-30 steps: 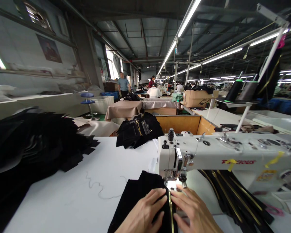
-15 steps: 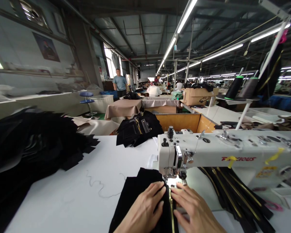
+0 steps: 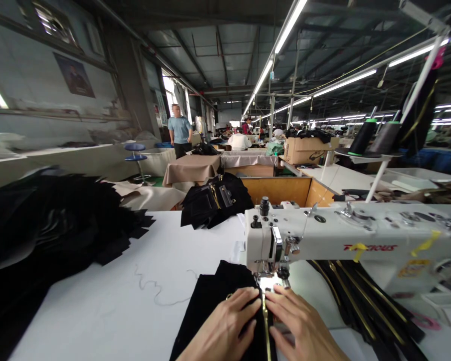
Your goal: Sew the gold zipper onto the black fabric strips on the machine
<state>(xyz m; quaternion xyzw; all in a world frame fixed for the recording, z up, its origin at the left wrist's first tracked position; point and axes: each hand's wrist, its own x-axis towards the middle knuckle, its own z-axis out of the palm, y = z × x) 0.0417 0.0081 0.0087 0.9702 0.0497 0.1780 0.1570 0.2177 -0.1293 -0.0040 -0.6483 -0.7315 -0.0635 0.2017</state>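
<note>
Black fabric piece (image 3: pixel 210 296) lay at the near edge of the table (image 3: pixel 116 291), its far end under the presser foot (image 3: pixel 265 277) of the sewing machine (image 3: pixel 323 240). The gold zipper (image 3: pixel 265 323) ran along the piece's right edge, straight toward the needle.

Progress, judged: seam under way. Only a short stretch of cloth showed beyond the foot, and most of the zipper's visible length lay on the near side, unsewn.

Grip: left hand (image 3: pixel 225 328) was flat on the fabric, fingers spread and extended, clasping nothing. Right hand (image 3: pixel 302 326) was likewise flat, fingertips just beside the zipper and near the foot. Both pressed down; neither pinched.

A stack of black pieces (image 3: pixel 52 225) sat toward the left edge.
</note>
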